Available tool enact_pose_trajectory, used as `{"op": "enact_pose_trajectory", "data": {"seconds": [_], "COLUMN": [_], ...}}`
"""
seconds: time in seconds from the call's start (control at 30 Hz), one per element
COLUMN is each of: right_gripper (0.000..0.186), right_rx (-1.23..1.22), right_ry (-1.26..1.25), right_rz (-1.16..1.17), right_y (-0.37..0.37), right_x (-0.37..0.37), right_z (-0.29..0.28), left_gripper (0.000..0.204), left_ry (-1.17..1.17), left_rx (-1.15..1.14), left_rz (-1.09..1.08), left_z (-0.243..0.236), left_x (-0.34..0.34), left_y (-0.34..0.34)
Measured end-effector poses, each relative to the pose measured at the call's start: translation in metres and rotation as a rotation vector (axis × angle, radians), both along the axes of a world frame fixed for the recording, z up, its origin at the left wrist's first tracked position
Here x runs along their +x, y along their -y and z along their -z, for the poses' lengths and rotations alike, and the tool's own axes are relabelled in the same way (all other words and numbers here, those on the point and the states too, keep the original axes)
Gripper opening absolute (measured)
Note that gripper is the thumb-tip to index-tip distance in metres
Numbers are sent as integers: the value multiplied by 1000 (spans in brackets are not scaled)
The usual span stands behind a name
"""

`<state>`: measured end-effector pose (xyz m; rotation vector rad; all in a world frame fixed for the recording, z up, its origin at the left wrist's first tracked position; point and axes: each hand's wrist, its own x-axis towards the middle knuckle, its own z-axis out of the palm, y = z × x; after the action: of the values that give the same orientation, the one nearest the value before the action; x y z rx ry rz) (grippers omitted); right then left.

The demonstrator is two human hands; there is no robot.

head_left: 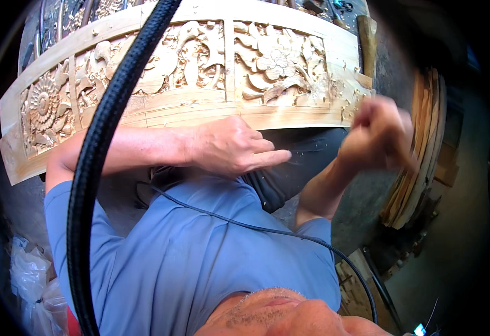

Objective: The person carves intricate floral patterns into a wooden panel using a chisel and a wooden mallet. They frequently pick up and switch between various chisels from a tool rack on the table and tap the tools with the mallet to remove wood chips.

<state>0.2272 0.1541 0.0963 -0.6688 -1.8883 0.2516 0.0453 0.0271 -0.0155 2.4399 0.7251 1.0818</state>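
Note:
A long, pale carved wooden panel (183,99) lies across the upper view, with flowers and leaves in framed sections. My left hand (231,147) is at its near edge, close to the middle upright. Its fingers are partly bent, one or two reaching out to the right and apart, and nothing shows in them. Off the panel's right end, my right hand (380,135) is raised and smeared by motion. Its fingers look bent, but whether they hold anything is hidden by the blur.
Wood shavings lie on the panel and around several tools at the far edge. A wooden mallet or handle (367,45) lies at the panel's far right. Stacked curved boards (422,151) stand to the right. A clear plastic bag (31,274) sits lower left. A thick black cable (104,120) crosses the view.

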Motion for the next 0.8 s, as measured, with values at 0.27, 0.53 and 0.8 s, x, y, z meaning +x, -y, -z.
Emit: {"op": "enact_pose_trajectory", "data": {"seconds": [0.27, 0.53, 0.8], "right_gripper": [26, 21, 19], "right_rx": [-2, 218, 154], "right_ry": [657, 677, 657], "right_rz": [212, 273, 246], "right_y": [-95, -111, -98], "right_x": [-6, 7, 6], "right_z": [70, 89, 90], "left_gripper": [33, 29, 30], "left_ry": [-94, -64, -125], "left_rx": [177, 56, 74], "left_rz": [29, 44, -227], "left_z": [0, -8, -24], "left_x": [-1, -5, -6], "left_y": [6, 3, -1]}}
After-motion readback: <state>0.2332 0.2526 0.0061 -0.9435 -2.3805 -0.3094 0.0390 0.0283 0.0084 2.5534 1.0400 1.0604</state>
